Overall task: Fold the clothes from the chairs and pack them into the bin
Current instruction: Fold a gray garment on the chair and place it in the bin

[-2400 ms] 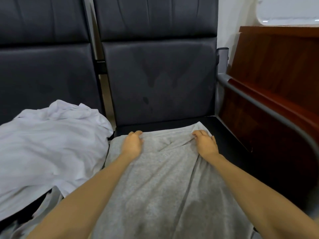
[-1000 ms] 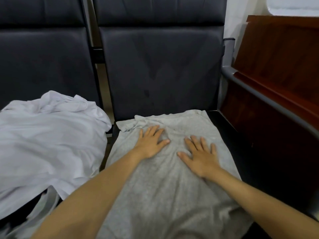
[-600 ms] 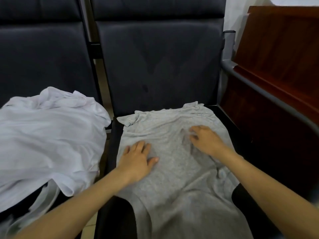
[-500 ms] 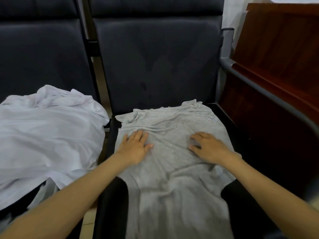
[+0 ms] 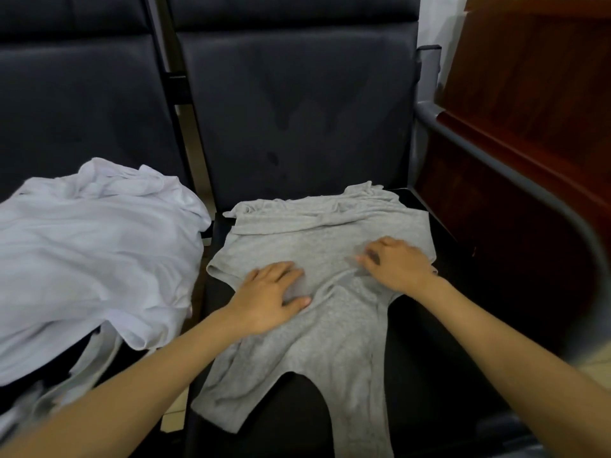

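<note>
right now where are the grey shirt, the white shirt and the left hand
grey shirt (image 5: 330, 239): head view, flat chest area above the hands
white shirt (image 5: 92, 246): head view, middle of the crumpled pile
left hand (image 5: 269, 299): head view, back of the hand

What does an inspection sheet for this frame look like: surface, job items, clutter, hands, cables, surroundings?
Surface: dark chair seat, mostly covered by cloth.
Job's things: grey garment spread on the seat, wrinkled; white garment heaped on the neighbouring chair; bin not in view.
Clutter: nothing seen.
Hands: left hand flat on the grey garment; right hand pressing it, fingers curled.
Cables: nothing seen.
Surroundings: wooden panel at right, grey armrest.
</note>
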Demonstrator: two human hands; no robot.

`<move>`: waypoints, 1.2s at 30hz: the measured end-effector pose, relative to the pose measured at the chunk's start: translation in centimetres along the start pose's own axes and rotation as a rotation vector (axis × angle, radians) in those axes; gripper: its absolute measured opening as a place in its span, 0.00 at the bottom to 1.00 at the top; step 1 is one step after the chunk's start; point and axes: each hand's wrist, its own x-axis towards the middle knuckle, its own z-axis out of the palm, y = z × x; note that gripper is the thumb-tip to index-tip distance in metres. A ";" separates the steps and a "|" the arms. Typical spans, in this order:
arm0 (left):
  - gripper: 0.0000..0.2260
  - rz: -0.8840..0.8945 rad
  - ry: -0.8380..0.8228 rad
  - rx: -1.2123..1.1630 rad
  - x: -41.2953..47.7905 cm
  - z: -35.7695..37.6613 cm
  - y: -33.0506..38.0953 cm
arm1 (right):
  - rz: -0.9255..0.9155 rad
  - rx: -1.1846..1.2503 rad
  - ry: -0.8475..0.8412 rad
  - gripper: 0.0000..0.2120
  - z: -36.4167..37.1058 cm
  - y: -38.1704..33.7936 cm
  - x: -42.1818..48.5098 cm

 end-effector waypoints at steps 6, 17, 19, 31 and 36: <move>0.34 -0.128 -0.121 0.093 0.8 -1.2 0.6 | -0.007 -0.077 -0.136 0.28 -1.4 -0.3 0.1; 0.14 -0.468 0.175 -0.247 -12.3 0.3 2.6 | 0.171 0.141 0.008 0.25 -0.1 -4.5 -16.9; 0.11 -0.492 0.142 -0.333 -12.9 0.1 3.0 | 0.179 0.130 -0.005 0.23 0.0 -5.0 -18.4; 0.13 -0.412 0.397 -0.954 -14.2 -2.2 7.4 | 0.188 0.342 0.125 0.08 0.0 -6.5 -20.3; 0.09 -0.480 0.558 -1.039 -16.8 -3.2 6.9 | 0.099 0.870 0.326 0.08 -2.6 -6.1 -22.1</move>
